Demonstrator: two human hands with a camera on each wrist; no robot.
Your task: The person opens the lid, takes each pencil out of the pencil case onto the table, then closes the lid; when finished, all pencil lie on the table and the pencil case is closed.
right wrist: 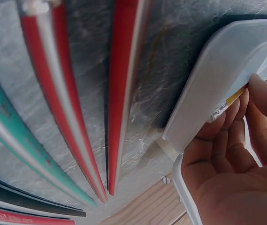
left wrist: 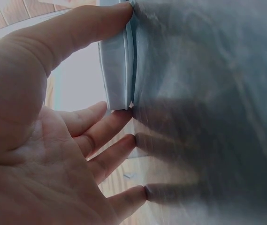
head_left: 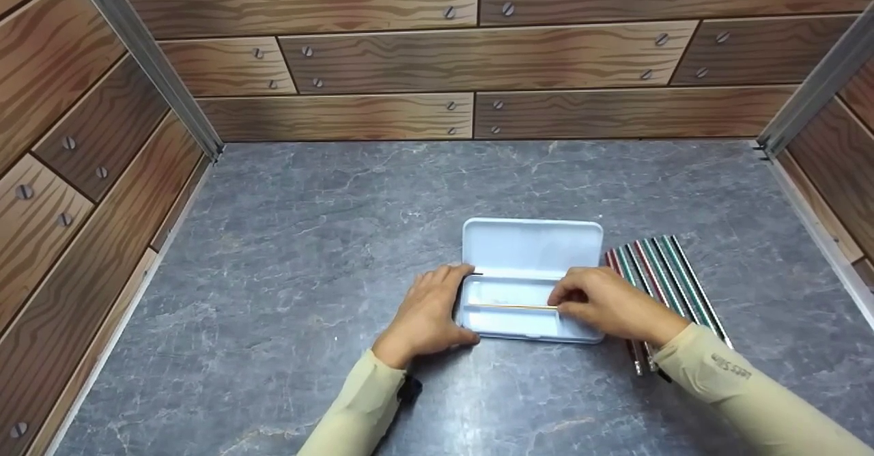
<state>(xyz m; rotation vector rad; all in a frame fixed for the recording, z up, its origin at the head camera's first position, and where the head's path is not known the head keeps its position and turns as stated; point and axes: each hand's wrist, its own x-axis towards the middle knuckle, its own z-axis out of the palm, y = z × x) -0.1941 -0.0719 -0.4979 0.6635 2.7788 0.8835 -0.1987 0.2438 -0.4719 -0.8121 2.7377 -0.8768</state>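
Observation:
A pale blue pencil case (head_left: 526, 251) lies open on the grey marble table (head_left: 307, 237), lid tilted back. My left hand (head_left: 430, 312) braces its left end; in the left wrist view my left hand (left wrist: 39, 140) has its thumb on one corner of the case (left wrist: 117, 65) and straight fingers at the other corner and on the table. My right hand (head_left: 601, 302) pinches the end of a thin yellow pencil (head_left: 512, 306) lying lengthwise in the tray. In the right wrist view, fingertips of my right hand (right wrist: 232, 159) hold the yellow pencil (right wrist: 235, 96) inside the case (right wrist: 217, 79).
Several striped red and green pencils (head_left: 666, 272) lie side by side just right of the case, partly under my right forearm; the red ones (right wrist: 124, 93) and a green one (right wrist: 11, 126) show close up. Wood-pattern walls (head_left: 382, 60) enclose the table on three sides.

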